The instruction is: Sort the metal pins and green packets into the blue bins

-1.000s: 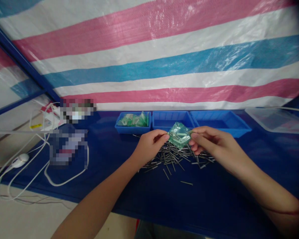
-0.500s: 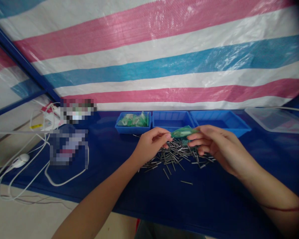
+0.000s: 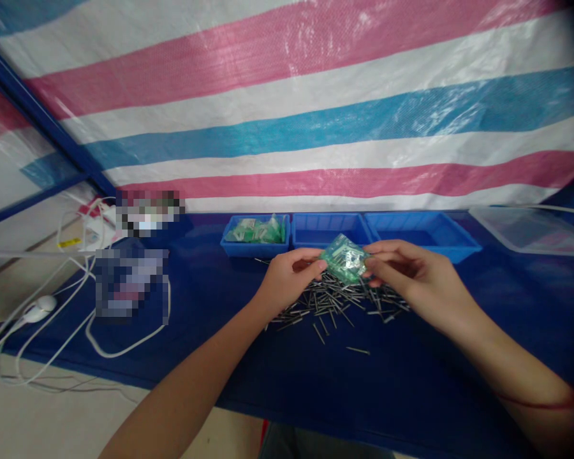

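A small green-tinted clear plastic bag (image 3: 345, 260) with light pieces inside is held above the table between my two hands. My left hand (image 3: 294, 271) pinches its left corner between thumb and fingers. On the opposite side, my right hand (image 3: 406, 271) grips the bag's right edge, thumb in front. Beneath and behind the hands lies a loose pile of metal nails or screws (image 3: 332, 299), partly hidden by the bag and fingers. A few lie apart from the pile, including a single nail or screw (image 3: 358, 350) nearer to me.
Behind the pile stand a blue bin (image 3: 254, 248) holding similar green bags, a middle blue bin (image 3: 330, 231) and a right blue bin (image 3: 423, 237). A clear plastic lid (image 3: 530, 233) lies at far right. White cables (image 3: 90, 344) and blurred-out items occupy the left side.
The bag has turned from nearly edge-on to face me, its flat side showing. My right hand has closed its fingers on the bag's right edge; my left hand has barely moved.
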Available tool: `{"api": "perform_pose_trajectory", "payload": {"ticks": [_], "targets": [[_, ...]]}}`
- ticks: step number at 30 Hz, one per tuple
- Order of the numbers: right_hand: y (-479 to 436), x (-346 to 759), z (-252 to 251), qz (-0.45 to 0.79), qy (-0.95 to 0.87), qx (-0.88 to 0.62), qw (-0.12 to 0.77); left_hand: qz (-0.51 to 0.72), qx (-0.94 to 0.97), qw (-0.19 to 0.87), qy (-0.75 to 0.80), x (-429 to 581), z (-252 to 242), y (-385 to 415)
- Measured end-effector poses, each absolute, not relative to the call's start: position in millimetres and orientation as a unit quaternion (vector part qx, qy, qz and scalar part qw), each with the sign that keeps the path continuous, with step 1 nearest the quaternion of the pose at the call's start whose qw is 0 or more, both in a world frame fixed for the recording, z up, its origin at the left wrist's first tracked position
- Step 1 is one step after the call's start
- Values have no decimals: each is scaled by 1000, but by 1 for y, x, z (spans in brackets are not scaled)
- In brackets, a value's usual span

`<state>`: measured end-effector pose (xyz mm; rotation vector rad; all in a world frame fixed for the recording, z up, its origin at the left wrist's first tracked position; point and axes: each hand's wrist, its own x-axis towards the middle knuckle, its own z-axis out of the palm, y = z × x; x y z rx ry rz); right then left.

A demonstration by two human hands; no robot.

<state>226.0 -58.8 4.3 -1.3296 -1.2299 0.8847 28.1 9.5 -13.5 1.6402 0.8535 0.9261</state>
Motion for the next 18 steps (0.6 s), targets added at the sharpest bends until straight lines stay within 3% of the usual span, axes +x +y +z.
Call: {"api": "perform_pose_trajectory", "payload": {"ticks": [10,18], "targets": [[-59,226,1,348,-542,-549,532,356,675,540,355,27,-10,7],[-63,223,3,368,-555,-531,524,356,713,491,352,24,-6,7]]}}
